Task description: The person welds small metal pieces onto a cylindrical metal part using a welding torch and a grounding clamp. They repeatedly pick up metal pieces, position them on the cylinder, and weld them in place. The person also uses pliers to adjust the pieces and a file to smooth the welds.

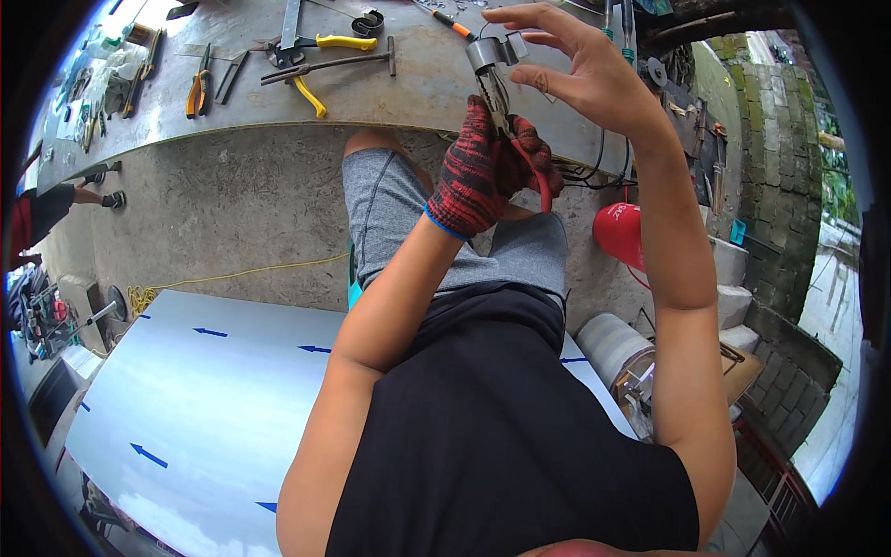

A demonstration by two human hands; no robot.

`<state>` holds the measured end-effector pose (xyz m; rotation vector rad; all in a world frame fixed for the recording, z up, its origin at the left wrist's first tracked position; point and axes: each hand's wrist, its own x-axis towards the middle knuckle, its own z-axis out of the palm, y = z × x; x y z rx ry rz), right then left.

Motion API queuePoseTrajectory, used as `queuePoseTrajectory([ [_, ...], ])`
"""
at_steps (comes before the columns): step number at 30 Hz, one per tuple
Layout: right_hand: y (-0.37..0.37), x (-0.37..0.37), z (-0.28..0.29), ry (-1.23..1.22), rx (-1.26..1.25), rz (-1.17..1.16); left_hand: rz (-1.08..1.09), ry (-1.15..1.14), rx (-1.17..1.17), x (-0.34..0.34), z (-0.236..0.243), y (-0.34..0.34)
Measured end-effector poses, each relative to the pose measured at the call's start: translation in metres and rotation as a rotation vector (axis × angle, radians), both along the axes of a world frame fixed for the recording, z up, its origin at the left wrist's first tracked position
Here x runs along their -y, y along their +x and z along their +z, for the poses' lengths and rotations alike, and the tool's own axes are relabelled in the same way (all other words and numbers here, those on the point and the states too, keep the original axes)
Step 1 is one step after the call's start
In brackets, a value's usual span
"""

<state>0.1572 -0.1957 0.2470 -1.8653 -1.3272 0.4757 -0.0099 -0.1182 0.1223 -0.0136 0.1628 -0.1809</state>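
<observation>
My left hand [478,176], in a red and black knit glove, is closed round the red-handled pliers [544,181] in front of my lap, at the workbench edge. The pliers' jaws point away from me toward a curled strip of shiny metal [484,56]; the jaws appear to grip it, though the contact is partly hidden. My bare right hand [594,79] hovers just right of the strip. Its thumb and fingers are spread apart, holding nothing I can see. An orange-handled tool [457,26] lies on the bench just beyond the strip.
Yellow-handled snips [345,43], a T-shaped metal bar [334,65] and orange-handled pliers [198,88] lie on the metal workbench [288,102]. A red container [618,232] stands at right. Behind me is a sheet with blue arrows [223,390]. Another person's legs [88,195] show at far left.
</observation>
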Motion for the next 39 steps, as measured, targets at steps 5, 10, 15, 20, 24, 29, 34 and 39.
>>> queuePoseTrajectory([
  [5, 0.013, 0.017, 0.009, 0.019, 0.034, -0.079, 0.023, 0.069, 0.115, 0.000, 0.003, -0.001],
  [10, 0.025, 0.038, -0.005, 0.069, -0.040, -0.256, 0.046, 0.071, -0.015, -0.001, -0.024, -0.008],
  [15, 0.024, 0.058, -0.031, 0.050, -0.144, -0.374, 0.067, 0.193, 0.055, -0.016, -0.021, -0.010],
  [20, 0.016, 0.069, -0.045, 0.008, -0.225, -0.429, 0.071, 0.204, -0.007, -0.021, -0.017, -0.013],
  [24, 0.008, 0.071, -0.055, 0.005, -0.277, -0.455, 0.076, 0.210, 0.006, -0.025, -0.020, -0.013],
  [29, 0.004, 0.075, -0.070, -0.020, -0.249, -0.574, 0.078, 0.201, -0.044, -0.028, -0.021, -0.013],
  [34, 0.050, 0.083, -0.124, 0.067, -0.325, -0.832, 0.083, 0.252, 0.011, -0.034, -0.017, -0.008],
  [39, 0.120, 0.072, -0.164, 0.089, -0.067, -1.098, 0.118, 0.299, -0.119, -0.035, -0.017, -0.001],
])
